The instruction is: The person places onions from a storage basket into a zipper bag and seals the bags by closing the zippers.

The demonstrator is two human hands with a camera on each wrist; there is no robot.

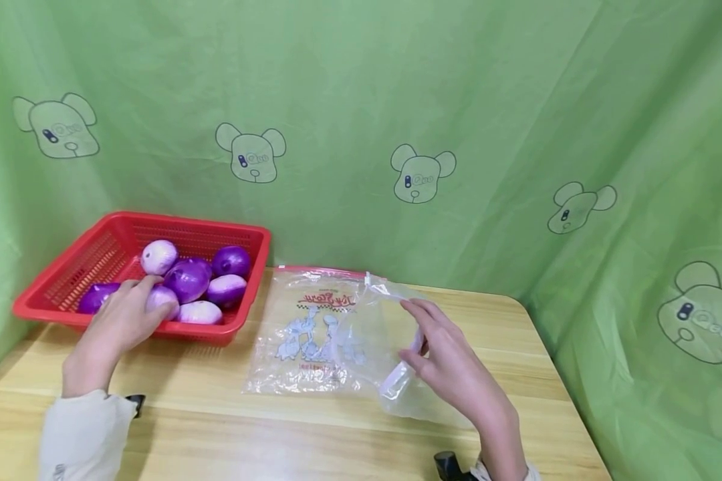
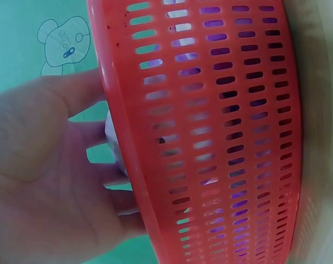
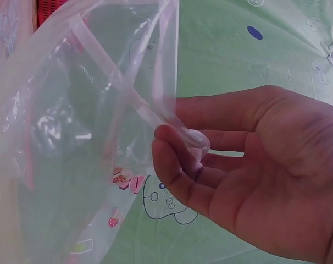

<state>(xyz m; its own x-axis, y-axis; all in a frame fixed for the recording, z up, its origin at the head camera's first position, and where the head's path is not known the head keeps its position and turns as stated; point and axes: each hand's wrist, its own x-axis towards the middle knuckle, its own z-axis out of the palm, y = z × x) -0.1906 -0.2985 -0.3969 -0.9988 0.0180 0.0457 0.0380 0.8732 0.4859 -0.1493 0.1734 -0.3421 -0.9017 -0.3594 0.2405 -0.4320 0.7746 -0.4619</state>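
My left hand [image 1: 120,317] reaches over the near rim of a red plastic basket [image 1: 249,294] and grips a pale purple onion [image 1: 161,298] between fingers and thumb. The left wrist view shows that onion [image 2: 115,140] partly behind the basket wall. Several other red onions [image 1: 188,279] lie in the basket. On the right, my right hand [image 1: 457,364] pinches the edge of a clear plastic bag [image 1: 361,327] with a pale strip along its mouth. In the right wrist view the bag [image 3: 62,121] hangs partly open, with small strawberry prints.
A clear zip bag [image 1: 297,354] with a red zip and printed figures lies flat on the wooden table [image 1: 216,427], partly overlapped by the held bag. A green curtain [image 1: 337,80] with bear-head prints hangs behind and to the right, close to the table's edges.
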